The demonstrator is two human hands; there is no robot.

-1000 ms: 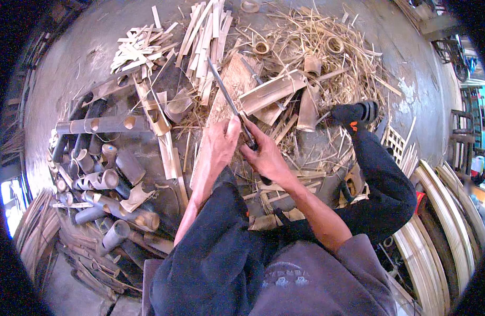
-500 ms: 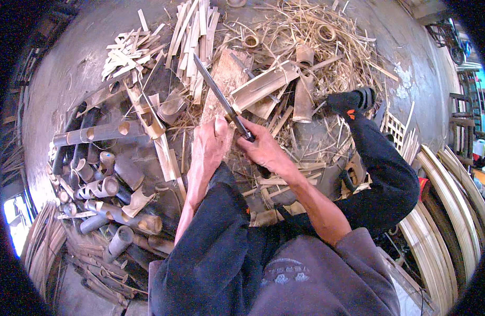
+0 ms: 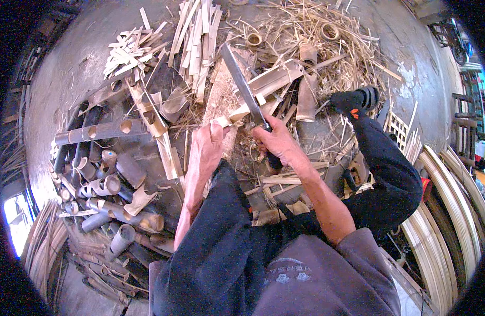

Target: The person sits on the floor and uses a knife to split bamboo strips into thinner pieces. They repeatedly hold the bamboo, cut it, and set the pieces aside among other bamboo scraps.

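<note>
My right hand (image 3: 281,142) is wrapped round the dark handle of a long knife (image 3: 240,79), its blade slanting up and to the left. Beneath the blade, a short pale bamboo strip (image 3: 238,114) sticks out from my closed left hand (image 3: 205,146), which sits beside my left knee. The blade crosses the strip near its far end; whether they touch I cannot tell. Beyond my hands lies a worn wooden board (image 3: 219,94), and a split bamboo half (image 3: 271,81) rests to its right.
Cut bamboo tubes (image 3: 108,184) are heaped at the left. Pale split strips (image 3: 200,39) lie ahead, near a pile of fine shavings (image 3: 340,42). Another bamboo tube (image 3: 306,97) is near my outstretched right foot (image 3: 353,100). Long curved bamboo strips (image 3: 434,242) are stacked at the right.
My right hand and the knife have shifted right, away from my left hand. More of the bamboo strip shows between them. My left hand has moved only slightly.
</note>
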